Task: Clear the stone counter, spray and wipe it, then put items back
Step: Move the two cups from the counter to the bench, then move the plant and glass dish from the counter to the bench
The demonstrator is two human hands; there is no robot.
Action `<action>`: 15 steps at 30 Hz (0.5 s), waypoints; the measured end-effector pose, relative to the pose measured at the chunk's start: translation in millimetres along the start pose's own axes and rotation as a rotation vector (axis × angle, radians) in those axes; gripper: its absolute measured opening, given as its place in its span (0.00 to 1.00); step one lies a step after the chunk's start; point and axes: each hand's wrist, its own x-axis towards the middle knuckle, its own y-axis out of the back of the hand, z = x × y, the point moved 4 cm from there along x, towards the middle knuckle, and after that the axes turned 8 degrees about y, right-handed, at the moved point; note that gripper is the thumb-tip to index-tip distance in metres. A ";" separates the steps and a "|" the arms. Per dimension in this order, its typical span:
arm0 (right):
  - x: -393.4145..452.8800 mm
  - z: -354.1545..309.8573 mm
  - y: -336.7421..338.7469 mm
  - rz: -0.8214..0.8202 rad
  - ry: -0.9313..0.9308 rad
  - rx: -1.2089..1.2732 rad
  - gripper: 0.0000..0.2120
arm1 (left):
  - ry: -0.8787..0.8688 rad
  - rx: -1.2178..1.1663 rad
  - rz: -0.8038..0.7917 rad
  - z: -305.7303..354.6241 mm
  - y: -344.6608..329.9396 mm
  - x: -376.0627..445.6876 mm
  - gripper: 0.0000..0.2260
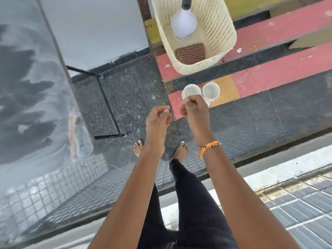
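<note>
Cups of white ceramic [201, 92], two, are sitting side by side on the red painted step. Right hand [193, 109] is curling shut by one, left hand [158, 116] is loosely closed, empty. Probably fragile; gripping around the body looks safest.

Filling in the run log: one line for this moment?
right hand at cups on step | left hand closed, empty | spray bottle in basket

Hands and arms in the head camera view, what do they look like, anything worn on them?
Both arms are bare, with no sleeves or gloves. The right hand has an orange thread bracelet with dark beads tied at the wrist, loose ends hanging. The left hand wears nothing visible.
</note>
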 end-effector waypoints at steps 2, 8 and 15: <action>-14.8 -24.9 -23.4 -0.086 0.041 0.009 0.06 | -0.042 -0.074 0.027 14.7 20.7 -17.4 0.09; -64.8 -85.9 -99.1 -0.330 0.161 -0.028 0.09 | -0.194 -0.261 0.155 54.1 103.3 -59.2 0.10; -121.6 -115.3 -187.2 -0.496 0.252 -0.076 0.05 | -0.235 -0.420 0.313 56.5 228.1 -88.1 0.10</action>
